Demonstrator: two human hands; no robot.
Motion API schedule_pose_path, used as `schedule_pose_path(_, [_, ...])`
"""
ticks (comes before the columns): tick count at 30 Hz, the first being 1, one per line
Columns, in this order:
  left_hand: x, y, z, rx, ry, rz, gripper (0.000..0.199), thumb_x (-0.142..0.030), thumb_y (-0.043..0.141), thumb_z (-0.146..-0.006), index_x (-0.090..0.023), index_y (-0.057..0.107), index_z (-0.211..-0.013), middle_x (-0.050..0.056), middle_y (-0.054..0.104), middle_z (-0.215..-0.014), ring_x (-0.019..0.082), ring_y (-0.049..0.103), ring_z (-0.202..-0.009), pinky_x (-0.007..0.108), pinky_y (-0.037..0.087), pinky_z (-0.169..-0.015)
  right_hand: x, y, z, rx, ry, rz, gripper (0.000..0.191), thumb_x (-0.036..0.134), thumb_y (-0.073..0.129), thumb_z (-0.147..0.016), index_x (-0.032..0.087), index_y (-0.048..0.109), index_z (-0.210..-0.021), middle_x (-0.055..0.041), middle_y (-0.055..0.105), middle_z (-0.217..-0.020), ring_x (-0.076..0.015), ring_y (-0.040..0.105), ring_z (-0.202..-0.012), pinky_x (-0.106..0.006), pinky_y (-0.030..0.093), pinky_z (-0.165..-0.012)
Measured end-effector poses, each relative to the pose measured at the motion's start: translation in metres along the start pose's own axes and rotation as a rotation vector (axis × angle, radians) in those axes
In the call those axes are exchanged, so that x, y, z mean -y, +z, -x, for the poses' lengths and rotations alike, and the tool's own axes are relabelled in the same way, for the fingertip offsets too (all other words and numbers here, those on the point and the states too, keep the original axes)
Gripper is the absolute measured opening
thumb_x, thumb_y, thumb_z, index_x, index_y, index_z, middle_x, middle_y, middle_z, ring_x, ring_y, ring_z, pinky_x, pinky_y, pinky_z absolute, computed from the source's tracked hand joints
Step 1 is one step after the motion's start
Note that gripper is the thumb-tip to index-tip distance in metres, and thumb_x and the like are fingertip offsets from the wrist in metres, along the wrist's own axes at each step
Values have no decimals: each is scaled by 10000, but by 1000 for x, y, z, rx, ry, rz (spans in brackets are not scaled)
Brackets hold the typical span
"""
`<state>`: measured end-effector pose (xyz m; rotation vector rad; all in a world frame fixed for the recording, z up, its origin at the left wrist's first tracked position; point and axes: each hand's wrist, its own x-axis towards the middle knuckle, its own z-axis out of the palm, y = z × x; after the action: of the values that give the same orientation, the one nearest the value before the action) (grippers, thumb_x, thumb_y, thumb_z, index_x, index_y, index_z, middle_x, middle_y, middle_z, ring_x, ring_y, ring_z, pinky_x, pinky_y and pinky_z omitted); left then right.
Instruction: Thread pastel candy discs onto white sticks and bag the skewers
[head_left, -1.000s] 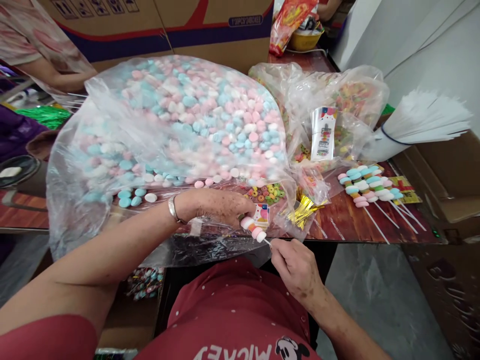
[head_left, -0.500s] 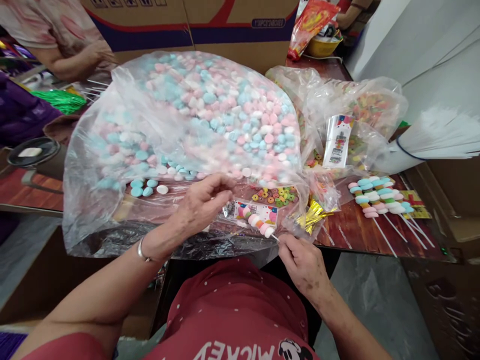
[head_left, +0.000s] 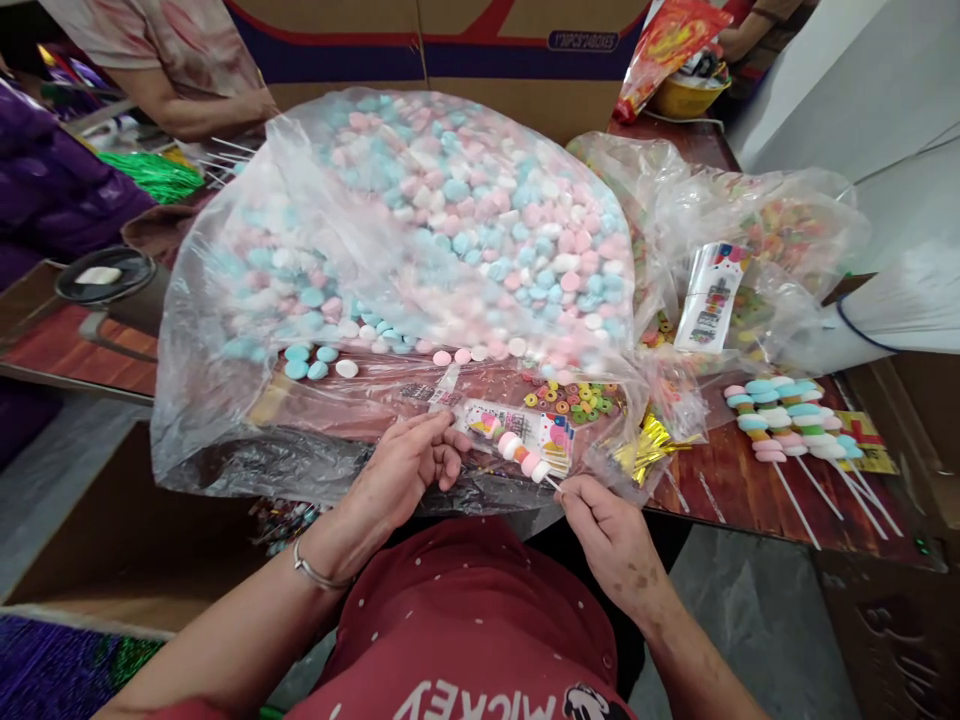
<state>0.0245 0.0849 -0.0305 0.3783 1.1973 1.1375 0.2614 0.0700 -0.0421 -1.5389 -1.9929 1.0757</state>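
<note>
My right hand (head_left: 600, 525) pinches the white stick of a candy skewer (head_left: 519, 455) of pink, white and orange pieces. The skewer lies over printed clear sleeves (head_left: 551, 435). At the left end of the sleeves is my left hand (head_left: 420, 455), fingers apart and partly curled, with nothing seen in it. Behind both hands spreads a big clear bag (head_left: 450, 230) of pink, blue and white candies. Small ring candies (head_left: 581, 400) lie just behind the sleeves. Several finished-looking skewers (head_left: 795, 420) rest on the table at the right.
A stack of printed sleeves (head_left: 711, 298) stands out against bags of ring candy. Gold ties (head_left: 649, 450) lie right of my right hand. A lidded mug (head_left: 124, 300) is at the left. Another person's arm (head_left: 195, 110) is at the back left, beside a large carton (head_left: 517, 85).
My left hand has moved down and opened out beside the sleeves. My right hand still holds the stick. The view has shifted, and the surroundings appear further right.
</note>
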Motion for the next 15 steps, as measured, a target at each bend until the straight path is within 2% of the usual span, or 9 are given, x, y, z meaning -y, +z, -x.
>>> schedule_pose_path(4, [-3, 6, -13, -25, -4, -6, 499, -523, 833, -553, -139, 520, -609, -28, 535, -521, 23, 338, -318, 140, 167, -298, 1, 1, 2, -14, -64, 21, 306, 329, 380, -960, 191, 550, -746, 44, 476, -603, -88, 443, -536, -197, 358, -520])
schedule_pose_path(9, [-5, 14, -22, -72, 13, 48, 484, -441, 870, -527, -166, 477, -595, -85, 431, -427, 5, 234, -294, 137, 105, -312, 1, 3, 3, -113, -257, 102, 252, 219, 410, -954, 182, 588, -780, 41, 504, -593, -87, 467, -528, -195, 370, -527])
schedule_pose_path(11, [-4, 17, -25, -78, 67, 75, 431, -396, 855, -559, -161, 495, -586, -78, 452, -437, 11, 262, -305, 147, 143, -316, 1, 4, 3, -186, -358, 158, 227, 183, 429, -943, 180, 598, -792, 25, 548, -611, -100, 502, -554, -207, 381, -551])
schedule_pose_path(13, [-2, 22, -29, -118, 171, 137, 322, -314, 830, -571, -144, 560, -606, -49, 535, -500, 34, 396, -374, 155, 283, -359, 2, 6, 4, -266, -449, 220, 202, 154, 442, -934, 177, 602, -813, 12, 577, -620, -113, 510, -563, -224, 380, -562])
schedule_pose_path(15, [1, 28, -31, -164, 262, 210, 210, -229, 787, -557, -126, 618, -625, -8, 625, -595, 72, 538, -506, 176, 425, -481, 5, 9, 5, -330, -523, 272, 186, 127, 445, -927, 174, 598, -833, 10, 584, -609, -120, 491, -547, -239, 370, -561])
